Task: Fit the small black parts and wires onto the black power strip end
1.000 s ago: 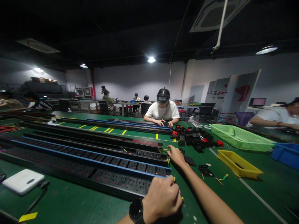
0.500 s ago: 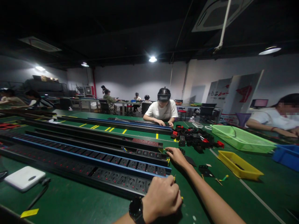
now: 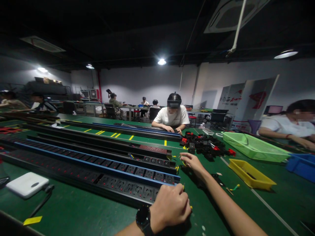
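Note:
My left hand, wearing a black watch, is closed over the right end of the nearest black power strip. The fingers hide that end, and bits of yellow show beside them. Past the ends of the strips, my right hand is raised a little above the table, thumb and fingertips pinched together; whatever is between them is too small to make out. Close to its fingertips are the ends of a strip with blue edges and a black channel with sockets, where short yellow wire ends stick out.
Black and red socket parts lie piled beyond my right hand. A green basket, a yellow tray and a blue bin stand right. A white box with a cable lies left. A co-worker sits opposite.
My right hand has drawn back slightly to the right, away from the strip ends, with its fingertips pinched. My left hand stays at the near strip's end.

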The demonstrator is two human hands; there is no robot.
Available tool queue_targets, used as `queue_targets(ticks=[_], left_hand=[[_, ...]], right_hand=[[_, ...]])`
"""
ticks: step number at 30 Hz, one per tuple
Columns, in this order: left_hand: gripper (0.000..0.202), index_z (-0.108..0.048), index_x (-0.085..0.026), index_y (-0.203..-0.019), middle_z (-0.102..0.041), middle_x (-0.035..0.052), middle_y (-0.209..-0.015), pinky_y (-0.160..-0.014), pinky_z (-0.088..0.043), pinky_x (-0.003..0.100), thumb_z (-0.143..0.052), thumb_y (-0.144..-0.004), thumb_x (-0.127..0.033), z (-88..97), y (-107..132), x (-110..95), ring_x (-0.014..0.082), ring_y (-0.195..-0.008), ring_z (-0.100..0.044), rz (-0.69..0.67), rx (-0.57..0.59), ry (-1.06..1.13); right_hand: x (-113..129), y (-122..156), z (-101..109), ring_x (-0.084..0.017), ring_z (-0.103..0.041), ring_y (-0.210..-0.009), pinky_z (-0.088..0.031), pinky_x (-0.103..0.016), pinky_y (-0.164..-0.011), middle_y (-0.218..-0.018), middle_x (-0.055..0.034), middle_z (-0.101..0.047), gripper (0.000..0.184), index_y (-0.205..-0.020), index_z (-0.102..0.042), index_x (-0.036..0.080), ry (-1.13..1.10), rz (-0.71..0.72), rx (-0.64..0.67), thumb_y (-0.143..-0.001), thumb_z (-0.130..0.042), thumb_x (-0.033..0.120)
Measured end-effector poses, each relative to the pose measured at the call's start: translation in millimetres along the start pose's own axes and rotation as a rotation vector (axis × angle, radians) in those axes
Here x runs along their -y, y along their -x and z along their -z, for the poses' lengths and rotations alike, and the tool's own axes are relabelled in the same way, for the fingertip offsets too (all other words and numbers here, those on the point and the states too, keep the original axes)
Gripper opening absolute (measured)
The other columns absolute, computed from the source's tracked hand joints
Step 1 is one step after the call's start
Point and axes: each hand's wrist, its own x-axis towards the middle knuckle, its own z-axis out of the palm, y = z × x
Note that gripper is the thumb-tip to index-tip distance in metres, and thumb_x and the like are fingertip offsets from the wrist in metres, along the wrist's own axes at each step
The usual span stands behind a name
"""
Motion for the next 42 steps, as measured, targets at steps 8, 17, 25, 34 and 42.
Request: queue_targets(ticks=[8,17,25,34,42], left_hand=[[0.022,-0.061,-0.018,-0.082,-0.063,0.0037,-0.085,-0.053,-0.034,0.029,-0.059,-0.097,-0.034,1.0,0,0,0.0145,-0.066,-0.056,0.001,0.021,0.008],[0.020,-0.062,-0.019,-0.083,-0.063,0.0029,-0.086,-0.054,-0.031,0.029,-0.056,-0.097,-0.032,4.4,-1,0,0.0142,-0.065,-0.053,0.020,0.035,-0.036],[0.020,-0.063,-0.018,-0.082,-0.062,0.0030,-0.083,-0.056,-0.033,0.027,-0.052,-0.098,-0.024,8.1,-3,4,0.0140,-0.064,-0.053,-0.007,0.025,-0.031],[0.028,-0.064,-0.019,-0.080,-0.063,0.0035,-0.082,-0.055,-0.031,0.028,-0.048,-0.101,-0.027,12.8,-6,8,0.0146,-0.063,-0.055,-0.016,0.028,-0.045],[0.030,-0.064,-0.019,-0.080,-0.062,0.0044,-0.083,-0.056,-0.035,0.028,-0.045,-0.103,-0.028,16.2,-9,8,0.0148,-0.064,-0.056,-0.014,0.064,-0.039]], right_hand=[[-3,60,71,-0.022,-0.074,-0.081,-0.058,-0.027,-0.066,-0.096,-0.0122,-0.079,0.040,-0.099,-0.076,0.020,-0.238,-0.157,-0.051,-0.067,-0.087,0.042],[-23,115,127,-0.023,-0.063,-0.064,-0.046,-0.030,-0.055,-0.075,-0.0078,-0.071,0.041,-0.088,-0.079,0.022,0.194,0.000,-0.060,-0.070,-0.080,0.058],[-15,125,136,-0.027,-0.070,-0.094,-0.048,-0.033,-0.084,-0.097,-0.0079,-0.078,0.021,-0.091,-0.076,0.021,0.825,0.153,-0.003,-0.088,-0.058,0.031],[-19,129,155,-0.025,-0.071,-0.096,-0.043,-0.028,-0.082,-0.100,-0.0097,-0.079,0.023,-0.094,-0.079,0.018,0.966,0.021,0.015,-0.090,-0.057,0.013],[-12,132,124,-0.026,-0.062,-0.109,-0.044,-0.035,-0.097,-0.111,-0.0137,-0.071,0.029,-0.113,-0.074,0.015,0.985,0.237,-0.120,-0.096,-0.051,0.017]])
